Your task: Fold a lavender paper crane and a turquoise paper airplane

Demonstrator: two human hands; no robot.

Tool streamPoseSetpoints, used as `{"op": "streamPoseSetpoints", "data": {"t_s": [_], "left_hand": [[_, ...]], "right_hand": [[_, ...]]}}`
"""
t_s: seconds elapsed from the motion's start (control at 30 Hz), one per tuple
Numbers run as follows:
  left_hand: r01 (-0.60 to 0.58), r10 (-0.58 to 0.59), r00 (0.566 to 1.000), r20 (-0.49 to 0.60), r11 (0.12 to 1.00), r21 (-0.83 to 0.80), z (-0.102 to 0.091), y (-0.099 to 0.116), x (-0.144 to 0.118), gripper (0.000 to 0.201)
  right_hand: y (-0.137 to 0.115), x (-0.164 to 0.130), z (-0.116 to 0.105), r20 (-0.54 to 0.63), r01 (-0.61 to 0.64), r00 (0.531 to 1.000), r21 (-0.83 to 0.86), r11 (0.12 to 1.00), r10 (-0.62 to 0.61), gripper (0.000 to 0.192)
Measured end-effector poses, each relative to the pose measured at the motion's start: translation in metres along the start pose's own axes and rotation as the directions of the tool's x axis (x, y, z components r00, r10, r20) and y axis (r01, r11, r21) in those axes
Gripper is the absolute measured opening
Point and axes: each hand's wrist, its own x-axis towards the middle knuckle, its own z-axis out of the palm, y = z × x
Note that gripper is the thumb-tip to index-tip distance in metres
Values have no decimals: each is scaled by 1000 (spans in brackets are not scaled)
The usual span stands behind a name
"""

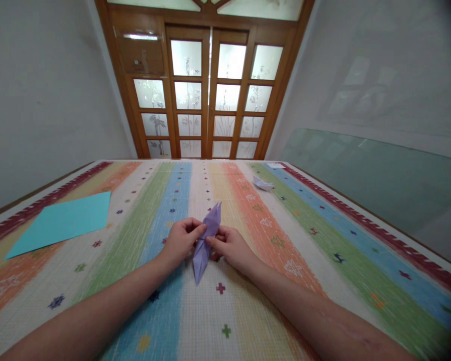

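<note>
A long, narrow folded piece of purple paper [201, 256] is held just above the table, tilted, with pointed ends at top and bottom. The upper end is split into two thin points. My left hand [182, 239] pinches its left edge near the middle, thumb on top. From the other side, my right hand [231, 245] grips the same paper with thumb and fingers closed on it. The fingers behind the paper are partly hidden.
Striped, patterned cloth [244, 311] covers the table. A turquoise sheet of paper [65, 220] lies flat at the left. Toward the back right sits a small folded white paper [263, 184]. Wooden doors [209, 100] with glass panes stand beyond the far edge.
</note>
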Motion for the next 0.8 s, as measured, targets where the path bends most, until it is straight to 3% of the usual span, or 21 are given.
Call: {"op": "streamPoseSetpoints", "data": {"t_s": [0.3,0.5,0.7,0.8], "left_hand": [[59,-61,986,155,998,13,-1,2,-1,35],[45,-47,993,110,999,22,0,3,0,35],[36,-37,996,82,999,18,0,4,-1,34],[-24,24,994,107,1000,-4,-2,7,-1,31]], "right_hand": [[-4,-1,-5,4,-54,999,113,992,54,39],[-4,-2,-8,-42,-63,997,159,985,70,39],[-2,-1,-7,-46,-43,998,88,995,47,40],[-4,-2,-5,-53,-20,998,94,995,25,40]]}}
